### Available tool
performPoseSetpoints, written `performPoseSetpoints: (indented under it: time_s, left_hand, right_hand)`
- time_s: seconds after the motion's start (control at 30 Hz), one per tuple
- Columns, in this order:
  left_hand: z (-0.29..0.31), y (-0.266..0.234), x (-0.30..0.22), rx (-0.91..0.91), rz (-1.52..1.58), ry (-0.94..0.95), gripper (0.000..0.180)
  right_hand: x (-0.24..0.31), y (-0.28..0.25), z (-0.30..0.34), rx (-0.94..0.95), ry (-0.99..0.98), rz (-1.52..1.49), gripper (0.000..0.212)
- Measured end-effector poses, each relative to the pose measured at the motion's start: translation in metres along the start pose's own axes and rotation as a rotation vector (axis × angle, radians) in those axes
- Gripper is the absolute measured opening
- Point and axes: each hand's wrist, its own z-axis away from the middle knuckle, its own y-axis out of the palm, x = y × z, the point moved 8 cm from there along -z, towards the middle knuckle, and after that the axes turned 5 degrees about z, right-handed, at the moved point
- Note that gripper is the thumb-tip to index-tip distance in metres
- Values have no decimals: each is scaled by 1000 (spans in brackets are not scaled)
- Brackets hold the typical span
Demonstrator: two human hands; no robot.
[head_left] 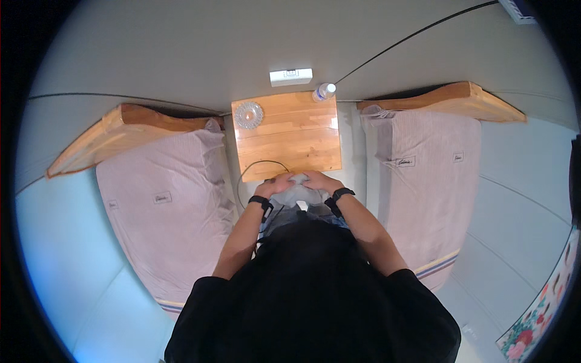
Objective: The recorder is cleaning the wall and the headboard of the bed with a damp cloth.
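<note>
My left hand and my right hand are close together at the near edge of a small wooden table. Their fingers curl inward from both sides onto a pale grey, slightly see-through thing, too small and blurred to name. The fingertips are partly hidden. A white piece shows just below it, close to my body. Both wrists wear black bands. A thin dark cable loops from beside my left wrist up over the table's near edge.
A round glass dish sits at the table's far left, and a clear bottle with a white cap at its far right. Beds with pale covers flank me, left and right. A white wall box is behind the table.
</note>
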Motion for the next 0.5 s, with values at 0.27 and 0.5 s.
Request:
performPoseSetpoints:
  time_s: [0.27,0.5]
  left_hand:
    - [43,-8,-45,-406,27,-65,39]
    - [18,-10,-79,-752,-199,146,57]
  right_hand:
    - [-11,-12,-5,-193,-134,293,45]
    - [-30,-48,31,-488,-231,487,58]
